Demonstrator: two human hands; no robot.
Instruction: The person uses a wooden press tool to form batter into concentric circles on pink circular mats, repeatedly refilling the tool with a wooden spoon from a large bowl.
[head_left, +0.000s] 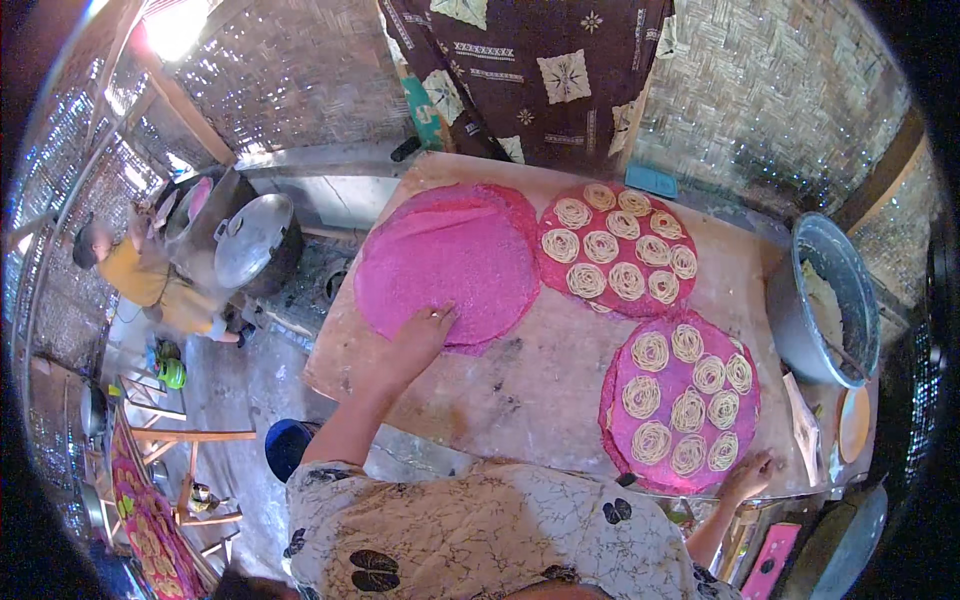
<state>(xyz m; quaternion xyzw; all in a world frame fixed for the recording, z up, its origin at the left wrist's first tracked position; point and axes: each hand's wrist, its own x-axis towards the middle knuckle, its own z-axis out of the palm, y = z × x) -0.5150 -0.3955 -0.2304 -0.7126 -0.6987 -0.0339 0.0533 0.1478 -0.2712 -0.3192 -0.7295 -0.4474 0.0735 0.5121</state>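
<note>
On the left of the wooden table lies a stack of round pink mesh sheets (450, 259). My left hand (427, 334) touches its near edge, fingers on the top sheet; whether they pinch it I cannot tell. At the table's near right, my right hand (750, 476) is beside a round pink mesh sheet (667, 360) bearing several coiled noodle nests (688, 411). Its fingers look partly curled, and nothing is plainly seen in them. Another round mesh sheet (574, 266) with noodle nests (601, 247) lies farther back, touching the stack.
A deep metal pot (787, 315) holding pale dough (821, 304) stands at the table's right end. Near it lie a wooden piece (802, 427) and an orange disc (853, 424). At left, a person (150, 277) is by large lidded pots (255, 240). A blue container (289, 450) stands below the table.
</note>
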